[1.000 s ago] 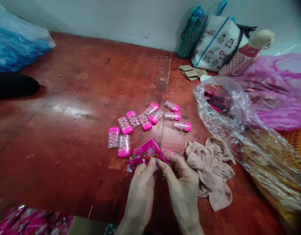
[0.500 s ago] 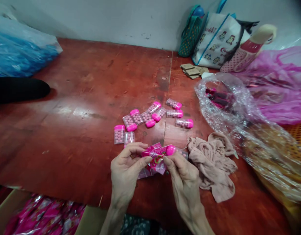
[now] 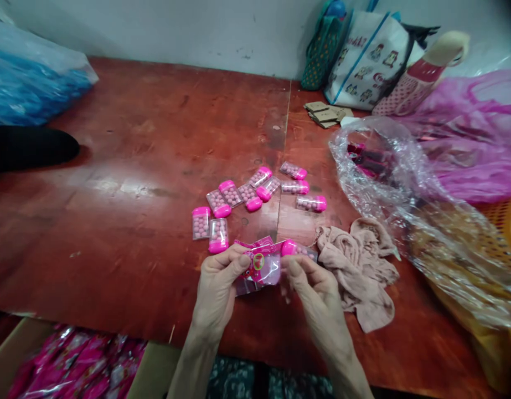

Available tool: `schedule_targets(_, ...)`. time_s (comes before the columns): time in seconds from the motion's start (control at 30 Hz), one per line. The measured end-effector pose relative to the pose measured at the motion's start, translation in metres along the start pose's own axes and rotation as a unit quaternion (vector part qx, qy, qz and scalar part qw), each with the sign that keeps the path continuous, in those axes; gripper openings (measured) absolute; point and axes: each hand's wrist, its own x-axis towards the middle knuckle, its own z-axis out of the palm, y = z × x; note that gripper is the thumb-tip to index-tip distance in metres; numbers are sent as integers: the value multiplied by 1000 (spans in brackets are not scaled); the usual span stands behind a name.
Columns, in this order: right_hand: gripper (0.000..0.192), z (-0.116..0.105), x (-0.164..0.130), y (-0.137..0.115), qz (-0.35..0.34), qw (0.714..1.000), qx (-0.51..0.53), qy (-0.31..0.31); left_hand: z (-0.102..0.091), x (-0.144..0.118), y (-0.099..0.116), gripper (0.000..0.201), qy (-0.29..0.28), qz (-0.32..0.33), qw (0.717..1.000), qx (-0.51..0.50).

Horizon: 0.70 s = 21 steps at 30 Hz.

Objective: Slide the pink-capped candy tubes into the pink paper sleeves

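Note:
My left hand (image 3: pixel 217 282) pinches a small pink printed plastic pouch (image 3: pixel 266 269) between thumb and fingers, its see-through part facing up. At the pouch's right edge, my right hand (image 3: pixel 315 288) has thumb and forefinger closed together; its lower fingers are blurred. Under the pouch lie more pink wrappers (image 3: pixel 249 287), partly covered. Just behind the right fingers is a clear candy box with a pink cap (image 3: pixel 289 247). Beyond my hands, several similar boxes of pink balls (image 3: pixel 230 194) lie loosely on the red-brown table (image 3: pixel 155 127).
A beige cloth (image 3: pixel 355 266) lies right of my right hand. Farther right are a clear plastic bag (image 3: pixel 375 205), a pink bag (image 3: pixel 471 127) and an orange basket (image 3: pixel 504 221). A carton of pink packets (image 3: pixel 76 366) stands at lower left. Bags (image 3: pixel 359 61) stand against the wall.
The pouch has turned so its clear part shows between my hands. My left hand has shifted slightly right, uncovering a candy box's pink cap. The whole view has tilted slightly.

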Motion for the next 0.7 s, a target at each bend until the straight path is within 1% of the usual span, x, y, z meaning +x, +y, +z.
schedule_targets(0.07, 20, 0, 0, 1, 43, 998, 33, -8, 1, 0, 0, 10, 4, -2, 1000, 6)
schedule_targets(0.13, 21, 1, 1, 2, 66, 997, 48, -6, 0, -1, 1, 11, 7, 3, 1000, 19)
schedule_targets(0.2, 20, 1, 3, 1, 74, 996, 45, -8, -2, -1, 1, 15, 2, 20, 999, 43)
schedule_targets(0.27, 20, 1, 5, 1, 63, 998, 27, -15, -5, 0, 0, 18, -23, 31, 996, 83)
schedule_targets(0.33, 24, 0, 7, 2, 29, 1000, 2, -10, -9, 0, -2, 23, -61, 34, 989, 129)
schedule_targets(0.4, 20, 0, 8, 4, -20, 999, -29, 18, -12, 0, -5, 24, -85, 40, 985, 148)
schedule_targets(0.47, 18, 1, 8, 9, -81, 993, -63, 59, -13, -1, -7, 18, -105, 52, 984, 130)
schedule_targets(0.53, 20, 2, 7, 14, -130, 983, -83, 98, -12, -3, -7, 8, -125, 64, 984, 109)
schedule_targets(0.57, 21, 3, 6, 16, -148, 979, -91, 111, -11, -5, -6, 3, -130, 73, 983, 109)
schedule_targets(0.6, 20, 3, 5, 18, -160, 975, -98, 118, -9, -6, -5, 3, -128, 84, 981, 115)
schedule_targets(0.7, 19, 6, 2, 19, -175, 969, -125, 124, -6, -10, -2, 14, -99, 107, 981, 125)
